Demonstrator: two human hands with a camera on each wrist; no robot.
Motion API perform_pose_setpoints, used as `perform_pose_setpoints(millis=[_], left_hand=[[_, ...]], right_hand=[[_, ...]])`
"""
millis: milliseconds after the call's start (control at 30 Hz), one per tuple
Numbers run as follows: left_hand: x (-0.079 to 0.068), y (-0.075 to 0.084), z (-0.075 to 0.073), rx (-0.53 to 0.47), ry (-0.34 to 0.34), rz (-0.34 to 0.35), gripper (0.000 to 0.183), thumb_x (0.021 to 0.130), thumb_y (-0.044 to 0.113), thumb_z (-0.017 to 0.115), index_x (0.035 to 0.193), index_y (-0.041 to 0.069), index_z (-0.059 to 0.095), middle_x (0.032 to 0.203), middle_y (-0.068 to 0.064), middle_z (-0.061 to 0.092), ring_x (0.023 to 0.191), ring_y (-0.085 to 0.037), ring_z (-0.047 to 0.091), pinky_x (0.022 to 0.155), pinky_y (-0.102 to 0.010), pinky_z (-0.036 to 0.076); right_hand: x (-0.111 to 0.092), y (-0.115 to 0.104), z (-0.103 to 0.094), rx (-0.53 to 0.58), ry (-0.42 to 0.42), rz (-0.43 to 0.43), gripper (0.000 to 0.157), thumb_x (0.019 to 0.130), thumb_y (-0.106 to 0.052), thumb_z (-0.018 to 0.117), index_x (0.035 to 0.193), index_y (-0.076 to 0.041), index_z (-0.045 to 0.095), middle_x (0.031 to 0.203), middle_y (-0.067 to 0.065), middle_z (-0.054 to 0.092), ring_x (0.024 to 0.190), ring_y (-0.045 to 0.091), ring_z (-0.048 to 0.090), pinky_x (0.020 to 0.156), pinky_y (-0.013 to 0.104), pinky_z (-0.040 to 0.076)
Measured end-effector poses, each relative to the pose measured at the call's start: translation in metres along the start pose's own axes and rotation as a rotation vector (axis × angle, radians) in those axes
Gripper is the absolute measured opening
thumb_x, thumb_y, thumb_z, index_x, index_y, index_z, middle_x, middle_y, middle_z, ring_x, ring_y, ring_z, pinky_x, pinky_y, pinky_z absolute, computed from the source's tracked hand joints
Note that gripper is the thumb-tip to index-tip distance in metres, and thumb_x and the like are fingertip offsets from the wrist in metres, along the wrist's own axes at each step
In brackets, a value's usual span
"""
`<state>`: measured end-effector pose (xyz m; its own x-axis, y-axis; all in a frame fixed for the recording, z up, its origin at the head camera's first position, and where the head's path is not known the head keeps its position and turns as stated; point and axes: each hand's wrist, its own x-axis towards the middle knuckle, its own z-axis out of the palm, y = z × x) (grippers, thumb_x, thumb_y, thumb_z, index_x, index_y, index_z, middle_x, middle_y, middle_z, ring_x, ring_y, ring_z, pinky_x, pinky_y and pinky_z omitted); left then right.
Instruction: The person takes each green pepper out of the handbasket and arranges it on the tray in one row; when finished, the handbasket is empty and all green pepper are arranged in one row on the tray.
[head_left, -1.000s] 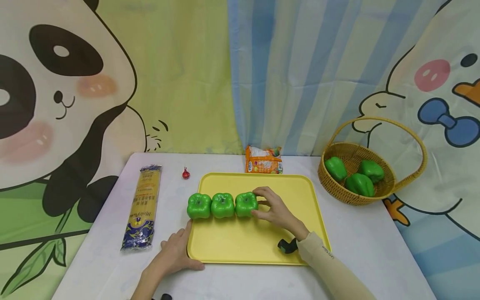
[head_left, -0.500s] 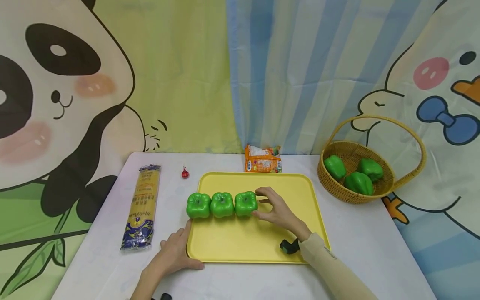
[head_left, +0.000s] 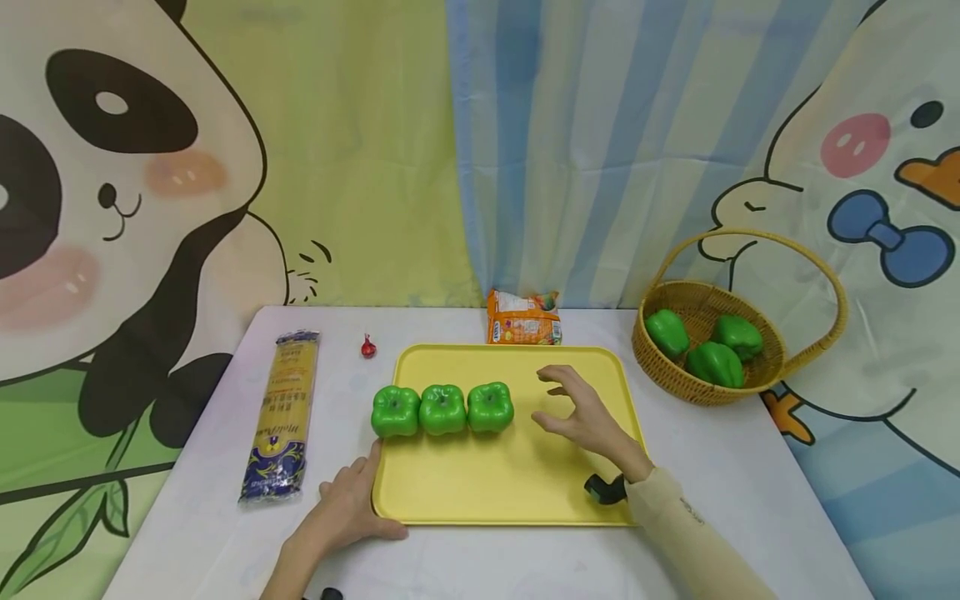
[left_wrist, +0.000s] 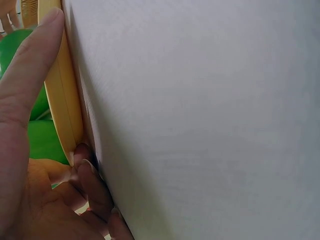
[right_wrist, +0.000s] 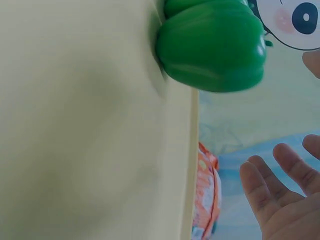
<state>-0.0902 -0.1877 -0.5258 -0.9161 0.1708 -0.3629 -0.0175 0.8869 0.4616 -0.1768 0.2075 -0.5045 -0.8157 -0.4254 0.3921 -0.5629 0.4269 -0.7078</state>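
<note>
My left hand (head_left: 347, 507) holds the near-left corner of the yellow tray (head_left: 480, 487), thumb on the near edge and fingers at the left side. In the left wrist view, the thumb (left_wrist: 35, 70) lies along the rim and the other fingers bend against it. Three green bell peppers stand in a row across the tray: one at the left rim (head_left: 396, 411), one in the middle (head_left: 442, 409) and one at the right end (head_left: 491, 407). My right hand (head_left: 583, 414) hovers right of that last pepper, apart from it, fingers spread and holding nothing.
A wicker basket (head_left: 647, 354) with three more green bell peppers stands at the right. An orange snack packet (head_left: 523, 318) lies behind the tray. To the left are a spaghetti packet (head_left: 281, 417) and a small red onion-shaped thing (head_left: 368, 347).
My right hand has let go of the right-end bell pepper and moved away to the right. The peppers and my left hand have stayed in place.
</note>
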Motion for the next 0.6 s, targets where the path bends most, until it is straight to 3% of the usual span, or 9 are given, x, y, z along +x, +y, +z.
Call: perform_pose_setpoints(millis=[200,433,500,600], left_hand=[[0.000,0.000,0.000,0.006,0.000,0.002,0.153,0.045,0.070,0.090,0.162,0.009,0.013,0.144,-0.019,0.053,0.120,-0.036,0.055,0.092,-0.064,0.041],[0.000,0.000,-0.001,0.006,0.003,0.009,0.152,0.045,0.069,0.091,0.162,0.009,0.013,0.142,-0.018,0.054,0.119,-0.036,0.056,0.091,-0.064,0.041],[0.000,0.001,-0.001,0.006,0.005,0.011,0.152,0.045,0.069,0.091,0.162,0.009,0.013,0.141,-0.018,0.055,0.118,-0.035,0.056,0.091,-0.064,0.041],[-0.001,0.001,-0.001,0.011,0.009,0.011,0.153,0.045,0.070,0.090,0.162,0.009,0.014,0.140,-0.017,0.056,0.117,-0.034,0.057,0.090,-0.062,0.042]], right_hand=[[-0.005,0.002,-0.029,-0.087,0.065,0.014,0.066,0.081,-0.007,0.082,0.139,-0.007,0.051,0.134,0.019,0.056,0.122,0.033,0.057,0.092,0.049,0.056],[-0.008,-0.012,-0.065,-0.170,0.168,0.011,0.062,0.076,0.008,0.080,0.133,0.008,0.053,0.130,0.029,0.056,0.115,0.036,0.057,0.088,0.056,0.054],[-0.009,-0.011,-0.076,-0.193,0.195,0.029,0.060,0.076,0.009,0.079,0.131,0.008,0.054,0.129,0.028,0.057,0.114,0.025,0.058,0.089,0.046,0.056],[-0.011,0.002,-0.093,-0.217,0.238,0.057,0.059,0.077,0.008,0.079,0.132,0.005,0.056,0.127,0.024,0.058,0.114,0.001,0.053,0.092,0.020,0.053]])
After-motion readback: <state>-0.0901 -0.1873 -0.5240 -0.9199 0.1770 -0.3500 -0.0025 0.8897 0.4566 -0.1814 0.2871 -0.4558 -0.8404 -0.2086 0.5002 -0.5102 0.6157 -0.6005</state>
